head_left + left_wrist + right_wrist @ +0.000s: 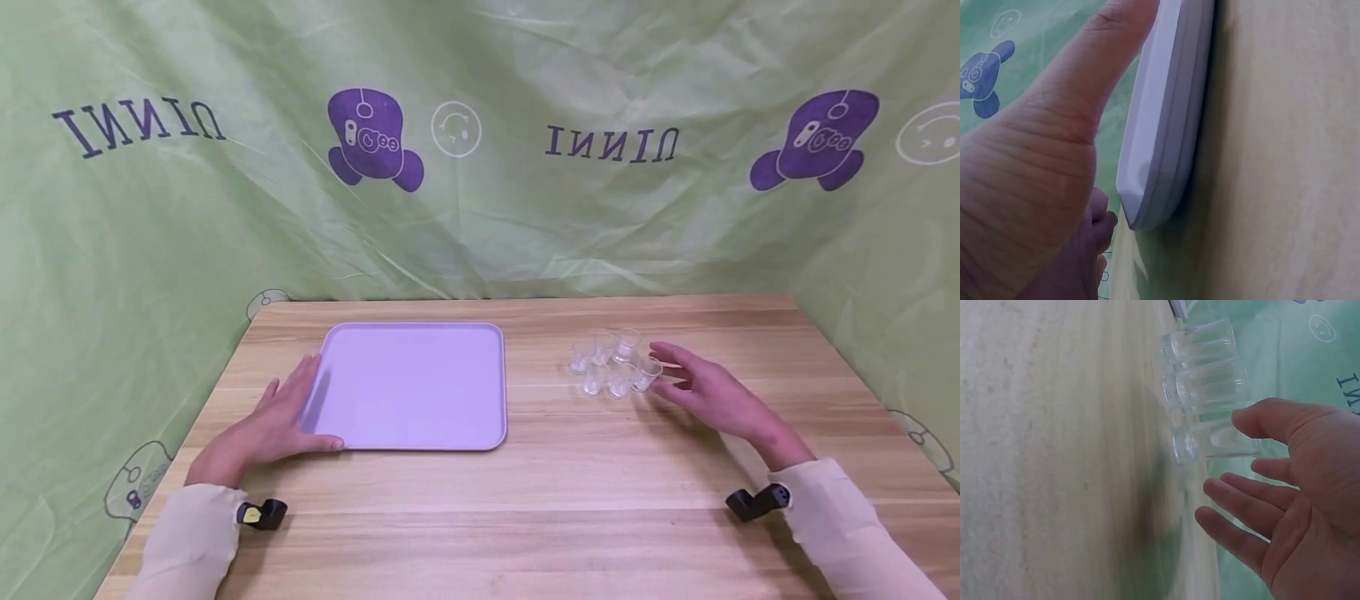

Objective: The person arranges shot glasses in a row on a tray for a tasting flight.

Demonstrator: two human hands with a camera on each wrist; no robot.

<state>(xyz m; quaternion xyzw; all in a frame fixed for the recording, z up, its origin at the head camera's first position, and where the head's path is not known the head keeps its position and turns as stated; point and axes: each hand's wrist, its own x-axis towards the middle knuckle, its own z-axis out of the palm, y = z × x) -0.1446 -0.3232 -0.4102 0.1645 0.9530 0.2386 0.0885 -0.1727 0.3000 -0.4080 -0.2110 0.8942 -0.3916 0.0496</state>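
Glasses (1200,384) near fingers (1235,540), flipped "INNIU" lettering (611,144)

The head view was brightly and fairly evenly lit, with pale sheen on creases of the green backdrop (480,233). The clear glasses (625,350) read faintly against the counter (480,517). Both wrist views were dimmer. In the left, dark shadow bordered the tray (1160,125); in the right, a soft-edged shadow darkened the counter, whose grain appeared blurred.
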